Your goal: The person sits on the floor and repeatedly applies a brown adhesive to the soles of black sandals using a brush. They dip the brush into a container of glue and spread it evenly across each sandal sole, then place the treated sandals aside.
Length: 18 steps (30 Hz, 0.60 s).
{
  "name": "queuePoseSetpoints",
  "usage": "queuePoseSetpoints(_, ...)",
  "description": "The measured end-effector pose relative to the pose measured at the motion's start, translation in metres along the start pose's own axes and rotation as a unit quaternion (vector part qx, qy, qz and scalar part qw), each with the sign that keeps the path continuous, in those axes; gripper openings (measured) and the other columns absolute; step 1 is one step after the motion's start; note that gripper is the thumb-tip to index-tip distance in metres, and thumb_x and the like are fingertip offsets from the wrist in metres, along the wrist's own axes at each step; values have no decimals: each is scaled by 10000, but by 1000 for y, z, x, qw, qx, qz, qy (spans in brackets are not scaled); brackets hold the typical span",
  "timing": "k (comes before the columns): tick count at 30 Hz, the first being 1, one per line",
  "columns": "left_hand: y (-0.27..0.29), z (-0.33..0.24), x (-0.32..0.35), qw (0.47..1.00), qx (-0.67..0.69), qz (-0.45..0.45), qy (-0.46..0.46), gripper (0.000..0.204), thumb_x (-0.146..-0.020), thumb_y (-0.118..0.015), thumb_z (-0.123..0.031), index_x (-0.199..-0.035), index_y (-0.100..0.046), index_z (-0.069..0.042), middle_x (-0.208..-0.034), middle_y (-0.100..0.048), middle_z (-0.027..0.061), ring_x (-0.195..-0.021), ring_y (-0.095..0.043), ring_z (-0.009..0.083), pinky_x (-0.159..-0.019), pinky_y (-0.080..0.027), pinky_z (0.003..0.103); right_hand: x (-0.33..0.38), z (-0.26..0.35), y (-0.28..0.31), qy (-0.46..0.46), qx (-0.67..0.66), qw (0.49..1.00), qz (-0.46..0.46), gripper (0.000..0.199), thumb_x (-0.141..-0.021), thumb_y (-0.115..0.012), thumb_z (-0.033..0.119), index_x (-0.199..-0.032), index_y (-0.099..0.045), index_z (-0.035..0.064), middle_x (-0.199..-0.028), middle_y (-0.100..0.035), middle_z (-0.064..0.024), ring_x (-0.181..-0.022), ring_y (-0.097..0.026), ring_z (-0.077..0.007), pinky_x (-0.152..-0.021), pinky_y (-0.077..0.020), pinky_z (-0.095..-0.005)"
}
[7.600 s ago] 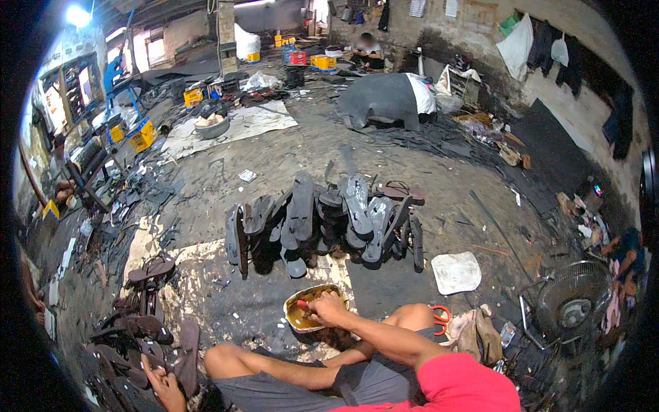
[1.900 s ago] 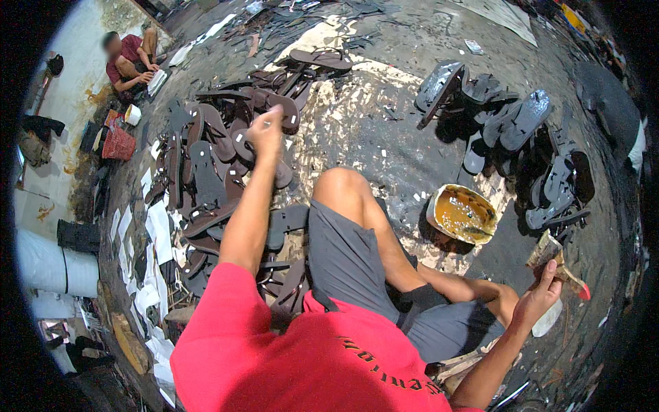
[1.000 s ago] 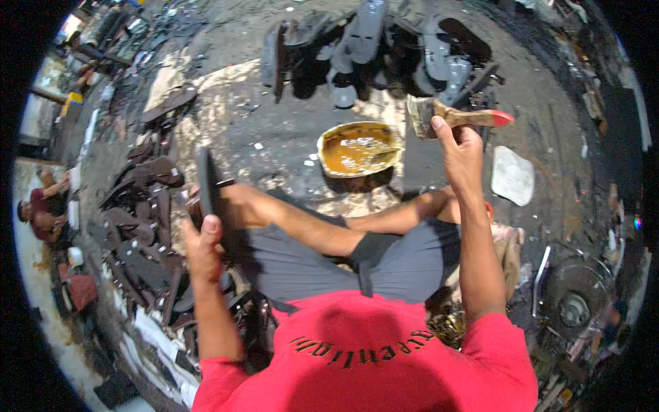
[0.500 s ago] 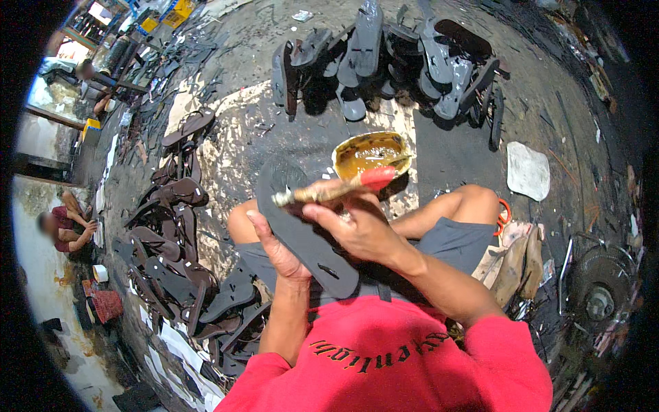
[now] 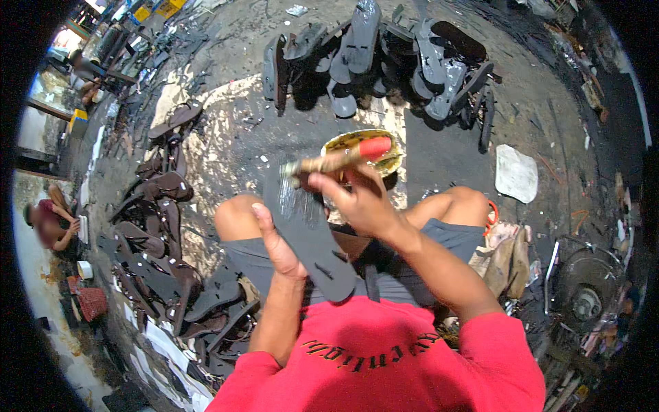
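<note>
A dark flat sole (image 5: 309,233), cut in the shape of a sandal bottom, is held above the person's lap, its long axis running from the far left down to the near right, the toe end pointing away from the body. The left hand (image 5: 278,244) supports it from the left edge, palm under the sole and thumb lying along its upper face. The right hand (image 5: 357,202) is closed around the wooden handle of a brush (image 5: 336,161), whose bristle end rests on the far tip of the sole while its red butt end points right, over the glue bowl (image 5: 364,147). The brush thus crosses the sole's far end almost at right angles to the long axis, and the right hand is the nearer to the uncoated length of the sole, which stretches toward the body. The bowl, round and filled with yellowish adhesive, stands on the floor (image 5: 233,137) just beyond the knees. Farther off, a row of grey soles (image 5: 384,62) stands propped on edge; a heap of dark soles (image 5: 165,240) lies at the left, and a pale cloth (image 5: 516,173) lies at the right.
</note>
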<state>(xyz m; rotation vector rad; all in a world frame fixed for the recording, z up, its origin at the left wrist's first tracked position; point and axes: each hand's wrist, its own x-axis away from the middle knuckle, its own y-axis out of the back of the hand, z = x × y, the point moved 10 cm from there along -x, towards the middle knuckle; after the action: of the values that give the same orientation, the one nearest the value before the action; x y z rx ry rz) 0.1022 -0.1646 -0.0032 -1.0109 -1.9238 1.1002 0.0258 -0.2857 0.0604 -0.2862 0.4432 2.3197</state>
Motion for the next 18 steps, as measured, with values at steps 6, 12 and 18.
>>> queuePoseSetpoints(6,45,22,63,995,-3,-79,66,870,-933,-476,-763,-1424,-515,-46,-1250,-666,158,-1052,-687,278,-909,-589,443,-27,-187,31,-85,444,886,105,340,-882,-748,407,-1108,-744,154,-899,-711,-143,-876,-645,-346,-836,-471,-486)
queuePoseSetpoints(12,59,37,110,977,-120,-149,97,830,-967,-471,-714,-1464,-459,-49,-1252,-666,133,-1054,-690,254,-928,-586,441,-30,-136,67,-38,150,987,-40,209,-899,-762,243,-1044,-767,92,-966,-758,-92,-942,-680,-222,-860,-509,-397)
queuePoseSetpoints(18,68,37,48,989,-90,-78,84,760,-971,-454,-728,-1345,-556,-75,-1070,-712,116,-894,-697,185,-753,-587,322,-10,-144,151,-66,479,870,92,264,-893,-781,319,-1015,-776,85,-988,-739,-128,-927,-678,-305,-889,-508,-400)
